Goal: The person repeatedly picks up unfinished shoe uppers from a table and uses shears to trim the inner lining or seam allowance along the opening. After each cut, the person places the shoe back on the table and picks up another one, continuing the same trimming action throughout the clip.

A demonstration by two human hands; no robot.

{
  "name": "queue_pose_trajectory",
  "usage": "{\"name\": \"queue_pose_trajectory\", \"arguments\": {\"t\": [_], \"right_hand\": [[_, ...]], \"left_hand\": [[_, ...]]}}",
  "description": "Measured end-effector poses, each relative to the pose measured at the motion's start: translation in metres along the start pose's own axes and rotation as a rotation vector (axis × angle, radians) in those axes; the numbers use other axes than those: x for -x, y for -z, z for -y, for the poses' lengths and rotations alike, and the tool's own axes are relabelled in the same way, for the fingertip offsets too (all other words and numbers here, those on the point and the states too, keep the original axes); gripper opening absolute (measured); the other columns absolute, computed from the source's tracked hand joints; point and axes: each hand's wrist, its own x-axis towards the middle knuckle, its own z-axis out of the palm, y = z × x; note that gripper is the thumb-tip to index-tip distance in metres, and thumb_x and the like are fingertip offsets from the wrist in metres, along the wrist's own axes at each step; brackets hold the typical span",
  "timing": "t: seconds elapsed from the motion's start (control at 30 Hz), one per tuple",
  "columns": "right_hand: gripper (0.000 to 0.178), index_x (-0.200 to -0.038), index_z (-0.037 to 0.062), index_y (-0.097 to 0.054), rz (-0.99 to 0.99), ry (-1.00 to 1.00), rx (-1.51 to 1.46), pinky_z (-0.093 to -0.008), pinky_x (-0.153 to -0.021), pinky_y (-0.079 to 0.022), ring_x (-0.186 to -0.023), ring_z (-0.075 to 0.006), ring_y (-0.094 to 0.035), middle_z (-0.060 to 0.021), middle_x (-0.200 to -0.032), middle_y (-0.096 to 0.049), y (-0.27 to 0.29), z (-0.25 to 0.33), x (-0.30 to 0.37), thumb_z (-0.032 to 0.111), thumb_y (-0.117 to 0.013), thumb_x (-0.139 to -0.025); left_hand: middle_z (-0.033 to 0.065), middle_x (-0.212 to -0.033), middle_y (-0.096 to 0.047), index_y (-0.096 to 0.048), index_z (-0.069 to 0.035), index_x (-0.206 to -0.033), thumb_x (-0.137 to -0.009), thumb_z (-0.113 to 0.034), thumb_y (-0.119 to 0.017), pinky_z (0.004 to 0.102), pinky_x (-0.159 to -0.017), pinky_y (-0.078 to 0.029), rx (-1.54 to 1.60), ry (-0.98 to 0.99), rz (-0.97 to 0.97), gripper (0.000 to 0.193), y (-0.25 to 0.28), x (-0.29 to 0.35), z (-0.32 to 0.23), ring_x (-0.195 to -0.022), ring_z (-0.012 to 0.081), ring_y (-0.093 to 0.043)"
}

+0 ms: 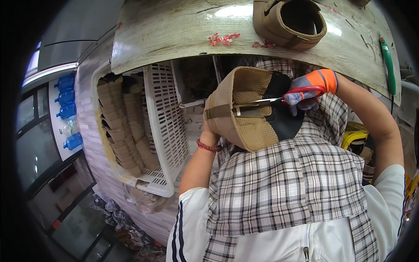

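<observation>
A beige cap-like piece (251,89) with a tan mesh lining and a black panel is tilted over my lap, its hollow side toward me. My left hand (209,129) holds it from the left; most of its fingers are hidden behind the piece. My right hand (307,89), in an orange and grey glove, is closed on red-handled scissors (301,92). Their blades point left inside the piece, beside an olive strip with a small white tag. I cannot tell whether the blades touch a thread there.
On the wood-patterned table (174,37) ahead stands another beige cap-like piece (301,41). A green-handled tool (387,65) lies at the table's right. A white plastic basket (168,113) at the left holds stacks of similar pieces. Blue water bottles (66,96) stand far left.
</observation>
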Motion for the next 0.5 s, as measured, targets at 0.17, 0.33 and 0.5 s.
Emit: {"name": "queue_pose_trajectory", "arguments": {"t": [0.17, 0.33, 0.5], "right_hand": [[0.084, -0.092, -0.0009, -0.075, -0.095, -0.034, 0.092, -0.0287, -0.051, -0.051, -0.056, -0.0149, -0.061, -0.0053, -0.059, -0.058, -0.007, 0.000, 0.000, 0.077, -0.043, -0.092], [0.090, -0.099, -0.0030, -0.073, -0.133, 0.013, 0.074, -0.0320, -0.058, -0.055, -0.059, -0.0173, -0.064, -0.0072, -0.062, -0.061, -0.011, -0.023, -0.002, 0.081, -0.045, -0.088], [0.097, -0.103, -0.0040, -0.071, -0.013, 0.002, 0.045, -0.0295, -0.055, -0.053, -0.058, -0.0171, -0.063, -0.0071, -0.065, -0.060, -0.007, 0.002, -0.005, 0.086, -0.039, -0.086]], "left_hand": [[0.0066, -0.132, -0.062, -0.054, -0.002, -0.138, -0.096, -0.019, -0.069, 0.0378, -0.107, -0.044, 0.013, -0.028, 0.072, 0.047, -0.013, 0.010, -0.011, -0.121, 0.0212, -0.056], [0.0064, -0.132, -0.062, -0.056, -0.003, -0.136, -0.096, -0.016, -0.070, 0.0385, -0.108, -0.042, -0.172, -0.120, 0.116, 0.045, -0.016, 0.008, -0.020, -0.121, 0.0215, -0.056], [0.0063, -0.132, -0.062, -0.057, -0.003, -0.136, -0.094, -0.013, -0.070, 0.0392, -0.108, -0.041, -0.290, -0.128, 0.167, 0.045, -0.024, 0.004, -0.035, -0.122, 0.0219, -0.056]]}}
